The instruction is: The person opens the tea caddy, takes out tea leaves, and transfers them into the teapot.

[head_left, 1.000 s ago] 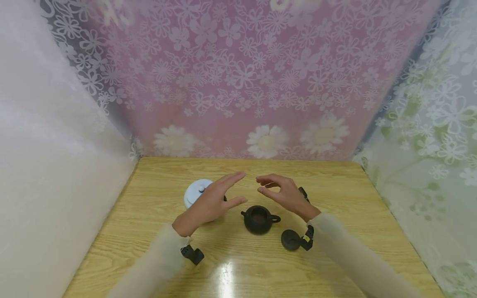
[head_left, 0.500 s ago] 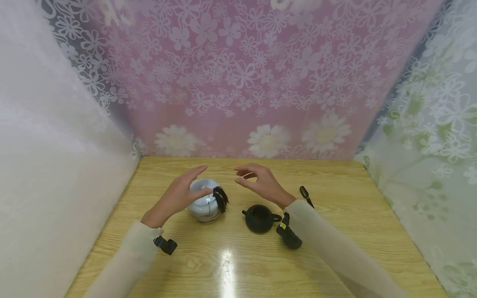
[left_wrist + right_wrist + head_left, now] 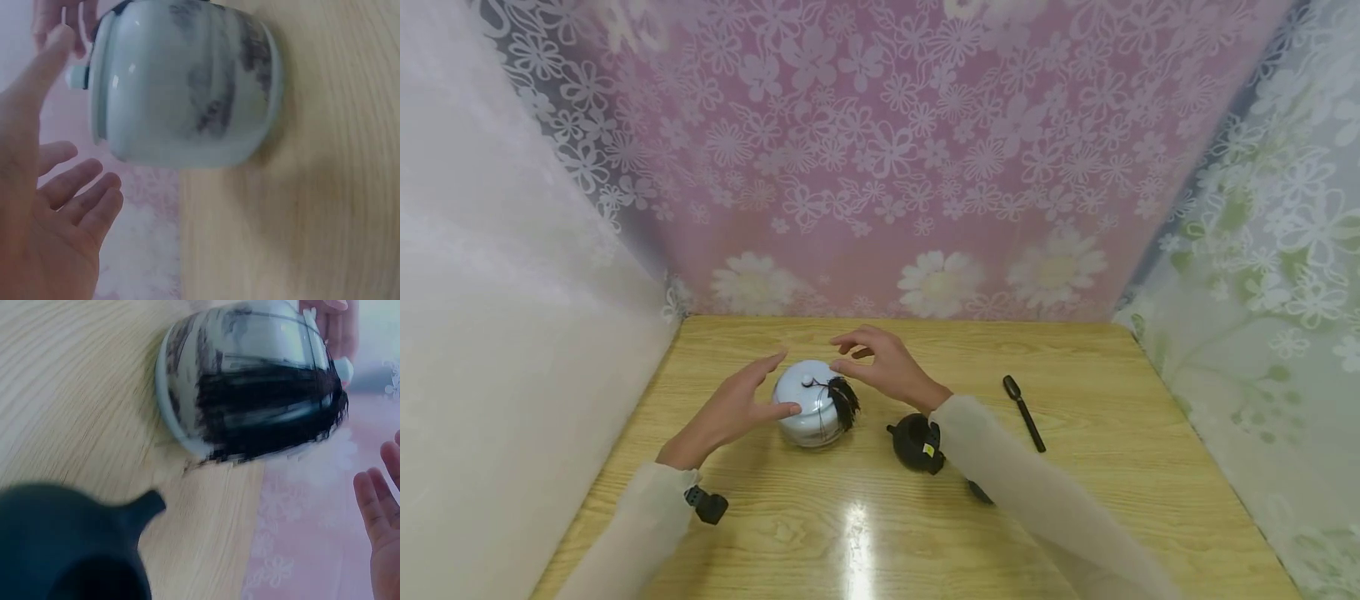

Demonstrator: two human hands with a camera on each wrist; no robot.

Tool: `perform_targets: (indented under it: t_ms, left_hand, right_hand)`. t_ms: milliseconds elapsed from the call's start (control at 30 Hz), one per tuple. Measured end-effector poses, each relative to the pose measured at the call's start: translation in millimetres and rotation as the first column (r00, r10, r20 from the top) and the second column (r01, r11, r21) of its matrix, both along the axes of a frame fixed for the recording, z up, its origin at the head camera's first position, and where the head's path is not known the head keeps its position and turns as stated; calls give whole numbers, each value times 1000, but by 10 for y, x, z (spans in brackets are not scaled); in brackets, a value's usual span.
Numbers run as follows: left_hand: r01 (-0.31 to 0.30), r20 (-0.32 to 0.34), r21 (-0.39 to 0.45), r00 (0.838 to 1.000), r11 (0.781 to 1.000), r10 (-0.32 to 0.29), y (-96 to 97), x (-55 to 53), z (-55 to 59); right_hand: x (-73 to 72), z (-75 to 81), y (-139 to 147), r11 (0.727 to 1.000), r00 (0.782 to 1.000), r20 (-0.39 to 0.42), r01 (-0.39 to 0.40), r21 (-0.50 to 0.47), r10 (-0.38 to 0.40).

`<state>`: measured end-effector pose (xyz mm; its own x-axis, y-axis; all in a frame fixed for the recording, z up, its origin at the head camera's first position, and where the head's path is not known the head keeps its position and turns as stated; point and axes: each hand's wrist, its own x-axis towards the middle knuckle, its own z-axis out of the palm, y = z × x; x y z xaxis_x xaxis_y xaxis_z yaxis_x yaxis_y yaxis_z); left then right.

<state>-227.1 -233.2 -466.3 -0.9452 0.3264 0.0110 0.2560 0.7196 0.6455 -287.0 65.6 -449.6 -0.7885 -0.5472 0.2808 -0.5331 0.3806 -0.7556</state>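
A pale blue-white lidded jar (image 3: pixel 801 427) stands upright on the table, a black tassel (image 3: pixel 844 403) hanging from its right side. In the left wrist view, grey painted scenery shows on the jar (image 3: pixel 181 87). My left hand (image 3: pixel 730 410) is spread at the jar's left, its thumb overlapping the front of the lid in the head view. On the other side, my right hand (image 3: pixel 889 367) reaches over with loosely bent fingers, thumb close to the lid's right edge. Neither hand grips anything.
A dark lidless teapot (image 3: pixel 912 442) stands right of the jar, partly behind my right wrist. Its round lid (image 3: pixel 981 492) lies mostly hidden under the right sleeve. Farther right is a black spoon-like tool (image 3: pixel 1025 412). Patterned curtains (image 3: pixel 887 167) enclose the wooden table (image 3: pixel 805 533).
Both hands have moved left, from above the teapot to either side of the jar. The jar and tassel are now in fuller view, and the right sleeve now covers part of the teapot.
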Motion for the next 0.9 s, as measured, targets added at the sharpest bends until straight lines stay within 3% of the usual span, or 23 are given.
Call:
perform_targets:
  t_ms: [433, 700, 900]
  left_hand:
    - [111, 40, 118, 992, 987, -116, -102, -17, -315]
    - [119, 54, 174, 990, 978, -130, -92, -39, -456]
    - [113, 51, 179, 991, 977, -124, -108, -54, -541]
  right_hand:
    - [25, -203, -417, 998, 999, -33, 24, 64, -22]
    - [111, -391, -638, 999, 1000, 5, 30, 10, -30]
    - [136, -502, -740, 997, 997, -38, 69, -46, -71]
